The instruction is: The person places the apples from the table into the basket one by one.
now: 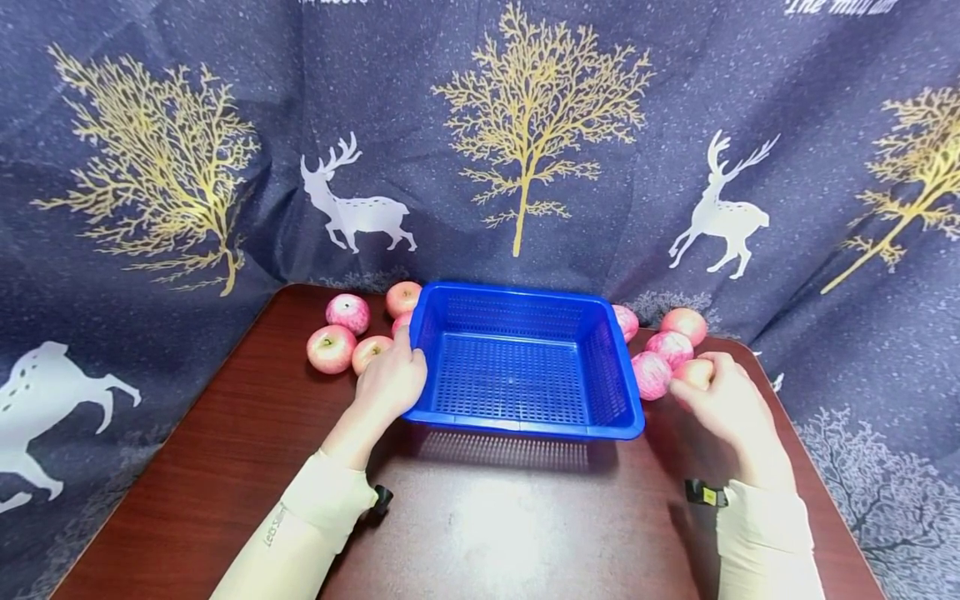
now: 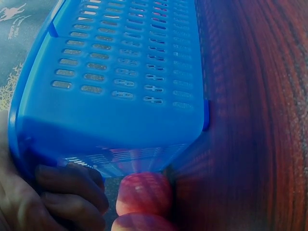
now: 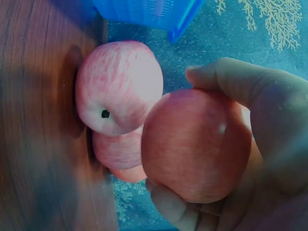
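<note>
A blue perforated plastic basket [image 1: 517,428] stands at the back middle of the table, with no fruit inside. My left hand [image 1: 393,375] grips its left rim. In the left wrist view the curled fingers [image 2: 72,192] lie under that rim, close to red apples [image 2: 144,192]. On the right, my right hand [image 1: 727,404] holds an apple [image 3: 197,144] between thumb and fingers. Right beside it are a streaked apple [image 3: 118,86] and others behind, partly hidden by the held one in the right wrist view.
Several apples sit left of the basket, including a pale red apple [image 1: 331,349] and a streaked pink apple [image 1: 348,313]. More, such as an apple [image 1: 683,326], lie on the right. Behind the brown wooden table [image 1: 247,450] hangs a dark blue cloth [image 1: 585,208] with deer and trees.
</note>
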`<state>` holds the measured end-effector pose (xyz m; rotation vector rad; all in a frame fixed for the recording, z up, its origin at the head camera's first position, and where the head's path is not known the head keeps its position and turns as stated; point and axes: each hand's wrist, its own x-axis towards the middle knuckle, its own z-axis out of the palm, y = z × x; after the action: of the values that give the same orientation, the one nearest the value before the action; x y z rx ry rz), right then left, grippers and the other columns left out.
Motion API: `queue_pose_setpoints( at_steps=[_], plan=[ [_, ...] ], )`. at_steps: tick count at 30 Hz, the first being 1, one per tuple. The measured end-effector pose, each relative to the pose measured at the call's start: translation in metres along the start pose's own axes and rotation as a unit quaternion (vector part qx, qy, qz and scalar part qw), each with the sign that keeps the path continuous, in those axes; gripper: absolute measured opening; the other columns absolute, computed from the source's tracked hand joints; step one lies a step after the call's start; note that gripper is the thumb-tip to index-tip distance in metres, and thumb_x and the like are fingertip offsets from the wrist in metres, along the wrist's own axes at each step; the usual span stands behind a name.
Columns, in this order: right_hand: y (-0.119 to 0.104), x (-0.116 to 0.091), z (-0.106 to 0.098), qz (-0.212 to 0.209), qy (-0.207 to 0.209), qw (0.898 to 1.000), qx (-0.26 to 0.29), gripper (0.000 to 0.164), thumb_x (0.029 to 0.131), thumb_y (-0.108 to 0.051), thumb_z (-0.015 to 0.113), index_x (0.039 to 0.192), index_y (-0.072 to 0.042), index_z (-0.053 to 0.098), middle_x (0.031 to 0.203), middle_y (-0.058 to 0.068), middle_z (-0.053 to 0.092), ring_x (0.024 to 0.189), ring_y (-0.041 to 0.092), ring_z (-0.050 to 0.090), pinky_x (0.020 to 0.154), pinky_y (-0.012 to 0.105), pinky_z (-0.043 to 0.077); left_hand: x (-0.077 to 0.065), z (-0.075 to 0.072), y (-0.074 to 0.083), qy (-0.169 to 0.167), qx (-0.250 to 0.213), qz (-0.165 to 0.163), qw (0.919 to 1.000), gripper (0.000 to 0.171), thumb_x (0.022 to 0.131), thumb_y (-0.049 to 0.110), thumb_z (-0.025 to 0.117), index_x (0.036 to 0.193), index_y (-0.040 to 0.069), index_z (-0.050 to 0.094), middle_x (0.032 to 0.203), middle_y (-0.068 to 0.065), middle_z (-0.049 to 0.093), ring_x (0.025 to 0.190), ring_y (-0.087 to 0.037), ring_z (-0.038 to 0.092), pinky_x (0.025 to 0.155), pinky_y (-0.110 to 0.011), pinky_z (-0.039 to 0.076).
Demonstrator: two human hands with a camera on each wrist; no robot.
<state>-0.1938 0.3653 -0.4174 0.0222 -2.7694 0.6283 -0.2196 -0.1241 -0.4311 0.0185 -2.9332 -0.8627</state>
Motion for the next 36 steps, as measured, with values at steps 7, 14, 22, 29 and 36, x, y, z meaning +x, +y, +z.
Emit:
queue_pose_setpoints(
  at_steps=[7,14,22,29,36],
  plan=[
    [-0.005,0.001,-0.001,0.04,0.03,0.998,0.027,0.06,0.084,-0.055,0.07,0.12,-0.009,0.056,0.098,0.013,0.059,0.088,0.031,0.056,0.08,0.049,0.043,-0.001,-0.001,-0.001,0.005,0.0,0.003,1.0,0.058,0.102,0.037,0.036,0.154,0.011,0.028,0.124,-0.02,0.061,0.099,-0.04,0.061,0.081,-0.057,0.047],
    [-0.014,0.002,0.0,0.068,0.074,0.993,0.063,0.068,0.083,-0.054,0.07,0.128,-0.006,0.053,0.115,0.016,0.059,0.102,0.033,0.054,0.089,0.05,0.04,-0.003,-0.005,0.0,0.008,-0.001,0.006,0.9999,0.057,0.102,0.036,0.036,0.153,0.012,0.029,0.123,-0.021,0.061,0.097,-0.041,0.061,0.08,-0.057,0.046],
    [-0.029,0.002,0.001,0.088,0.087,0.988,0.088,0.076,0.082,-0.058,0.07,0.134,-0.007,0.05,0.117,0.017,0.058,0.105,0.034,0.053,0.091,0.051,0.039,-0.002,-0.004,-0.001,0.011,0.004,0.003,0.9999,0.056,0.102,0.036,0.036,0.152,0.011,0.031,0.119,-0.02,0.063,0.094,-0.04,0.062,0.078,-0.056,0.047],
    [-0.04,0.002,0.003,0.087,0.095,0.986,0.107,0.082,0.079,-0.06,0.072,0.14,-0.01,0.048,0.12,0.015,0.059,0.108,0.032,0.053,0.094,0.049,0.039,-0.002,-0.001,0.001,0.015,0.005,0.007,0.9999,0.054,0.101,0.035,0.037,0.149,0.009,0.033,0.113,-0.02,0.065,0.091,-0.039,0.062,0.076,-0.055,0.047],
    [-0.053,0.004,0.008,0.055,0.104,0.987,0.109,0.078,0.077,-0.058,0.075,0.138,-0.016,0.05,0.124,0.013,0.059,0.11,0.03,0.052,0.092,0.049,0.039,-0.003,-0.002,0.002,0.018,0.004,0.009,0.9998,0.054,0.101,0.034,0.038,0.148,0.009,0.033,0.111,-0.02,0.065,0.089,-0.039,0.063,0.075,-0.055,0.048]
  ],
)
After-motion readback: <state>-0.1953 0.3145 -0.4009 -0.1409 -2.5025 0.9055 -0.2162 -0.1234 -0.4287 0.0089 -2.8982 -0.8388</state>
